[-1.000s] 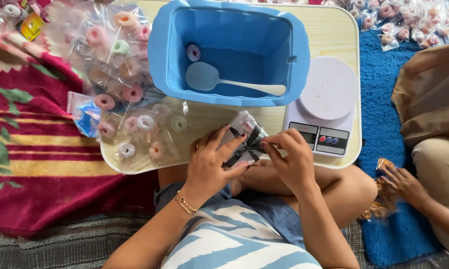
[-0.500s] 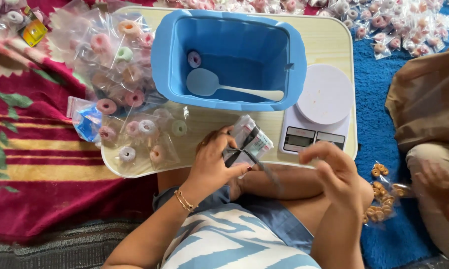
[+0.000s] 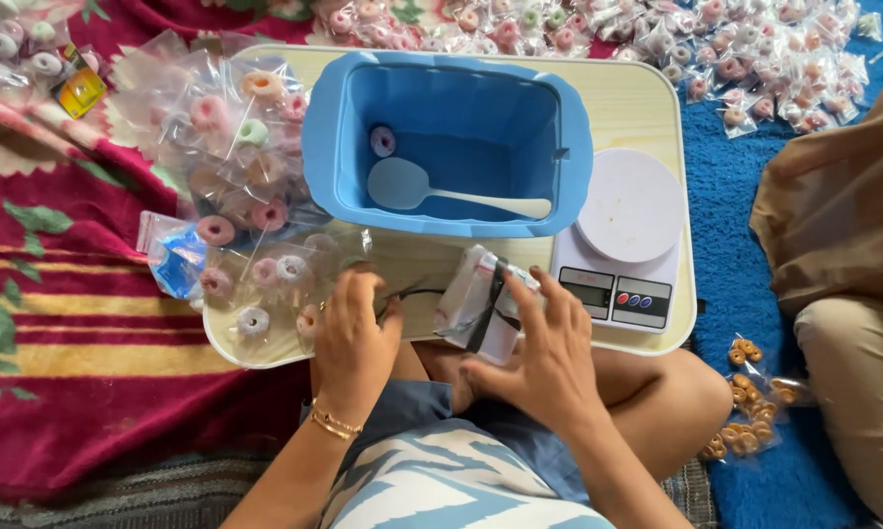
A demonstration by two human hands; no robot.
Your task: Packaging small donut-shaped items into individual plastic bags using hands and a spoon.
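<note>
A small bundle of clear plastic bags [image 3: 469, 302] with a black band around it lies tilted at the near edge of the pale folding table [image 3: 647, 93]. My right hand [image 3: 551, 355] grips the bundle from the right, fingers spread over it. To the left of the bundle, my left hand [image 3: 355, 328] rests on the table with curled fingers. It pinches a thin black band [image 3: 417, 291] that runs to the bundle. Clear packets of ring-shaped sweets [image 3: 255, 264] lie just left of that hand.
A blue tub [image 3: 329, 147] holds a white spoon [image 3: 407, 186] and one pink ring sweet [image 3: 383, 141]. A white kitchen scale [image 3: 630, 211] stands at the right. More sweet packets [image 3: 755, 49] cover the blue carpet behind. Another person in brown [image 3: 838, 225] sits at the right.
My right hand swung out to the right, then came back onto the bundle. My left hand let go of the bundle and slid left, drawing the black band out.
</note>
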